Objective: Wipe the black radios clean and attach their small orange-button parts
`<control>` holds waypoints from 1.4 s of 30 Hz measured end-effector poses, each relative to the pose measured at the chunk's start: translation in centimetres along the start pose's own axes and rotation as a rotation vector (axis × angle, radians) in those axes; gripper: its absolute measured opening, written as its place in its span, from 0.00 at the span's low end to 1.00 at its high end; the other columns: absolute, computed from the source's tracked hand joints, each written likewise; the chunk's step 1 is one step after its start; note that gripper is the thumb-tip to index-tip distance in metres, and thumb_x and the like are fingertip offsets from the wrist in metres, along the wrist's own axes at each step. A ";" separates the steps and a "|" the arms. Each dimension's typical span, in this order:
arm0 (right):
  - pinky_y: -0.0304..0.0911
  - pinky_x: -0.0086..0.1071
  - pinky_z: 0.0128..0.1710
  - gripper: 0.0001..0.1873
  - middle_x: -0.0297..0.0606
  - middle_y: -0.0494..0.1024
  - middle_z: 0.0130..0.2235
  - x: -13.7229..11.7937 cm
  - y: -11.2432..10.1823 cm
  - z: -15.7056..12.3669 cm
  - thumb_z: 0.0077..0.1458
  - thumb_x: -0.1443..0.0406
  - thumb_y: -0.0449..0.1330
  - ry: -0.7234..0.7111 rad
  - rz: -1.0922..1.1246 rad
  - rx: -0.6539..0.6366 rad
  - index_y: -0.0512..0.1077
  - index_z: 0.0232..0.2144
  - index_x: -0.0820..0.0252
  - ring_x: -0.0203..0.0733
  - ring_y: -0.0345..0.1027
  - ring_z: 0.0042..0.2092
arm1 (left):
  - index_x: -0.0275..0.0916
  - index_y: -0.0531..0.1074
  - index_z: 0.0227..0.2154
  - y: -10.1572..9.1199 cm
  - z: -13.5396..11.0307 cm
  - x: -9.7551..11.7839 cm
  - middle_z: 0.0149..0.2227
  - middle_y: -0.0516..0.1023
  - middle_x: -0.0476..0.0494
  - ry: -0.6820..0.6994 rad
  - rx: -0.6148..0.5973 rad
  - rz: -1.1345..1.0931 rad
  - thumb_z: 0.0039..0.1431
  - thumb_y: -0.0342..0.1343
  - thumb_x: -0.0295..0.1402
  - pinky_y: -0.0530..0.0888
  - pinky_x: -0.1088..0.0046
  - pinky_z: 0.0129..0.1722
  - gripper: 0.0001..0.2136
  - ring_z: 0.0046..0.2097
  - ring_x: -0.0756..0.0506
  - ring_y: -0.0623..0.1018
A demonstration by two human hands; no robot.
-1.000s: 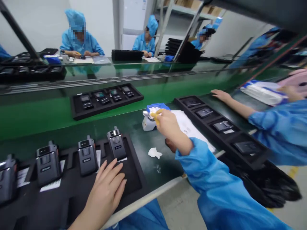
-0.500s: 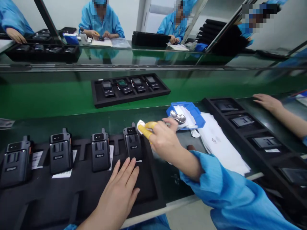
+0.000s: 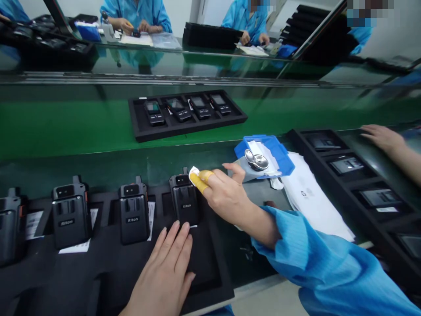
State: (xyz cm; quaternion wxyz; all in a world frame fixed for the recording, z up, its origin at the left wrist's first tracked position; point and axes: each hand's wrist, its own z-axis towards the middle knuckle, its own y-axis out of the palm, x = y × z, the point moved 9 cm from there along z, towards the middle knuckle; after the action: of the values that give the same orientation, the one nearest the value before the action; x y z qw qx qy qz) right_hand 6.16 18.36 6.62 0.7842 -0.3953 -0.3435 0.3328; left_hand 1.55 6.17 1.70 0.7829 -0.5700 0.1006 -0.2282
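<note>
My right hand [image 3: 223,191], with yellow finger cots on two fingers, pinches a small white wipe [image 3: 194,175]. It holds the wipe at the upper right edge of a black handheld radio [image 3: 184,206] marked Riton. My left hand [image 3: 164,272] lies flat with fingers stretched out, its fingertips at the lower end of that same radio. The radio lies back up in a black foam tray [image 3: 215,245]. Further left in this tray are more radios of the same kind, among them one [image 3: 133,219] beside a white label slip [image 3: 151,221].
A blue bin [image 3: 283,160] with white wipes and a small metal dish [image 3: 259,162] stands beyond my right hand. White sheets [image 3: 315,197] lie beside another foam tray [image 3: 348,188]. A tray of radios [image 3: 141,131] sits on the green belt. Co-workers in blue sit opposite; another person's hand [image 3: 383,136] is at right.
The view has shifted slightly, so the left-hand radios sit further left and the bin further right. Both hands stay at the same radio, and the wipe remains at its upper edge.
</note>
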 end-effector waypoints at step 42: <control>0.42 0.39 0.50 0.17 0.32 0.70 0.26 -2.7 -3.4 -2.6 0.54 0.76 0.50 0.090 -0.046 0.073 0.69 0.19 0.58 0.34 0.57 0.30 | 0.30 0.65 0.50 -0.4 -0.4 -0.4 0.59 0.65 0.30 -0.084 -0.024 -0.115 0.60 0.45 0.28 0.70 0.55 0.54 0.16 0.61 0.37 0.65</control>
State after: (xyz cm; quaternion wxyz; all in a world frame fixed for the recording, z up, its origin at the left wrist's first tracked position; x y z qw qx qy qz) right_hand 7.62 13.59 7.60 0.8202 -0.3731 -0.3044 0.3089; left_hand 0.99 5.92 1.89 0.7651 -0.5932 0.0374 -0.2476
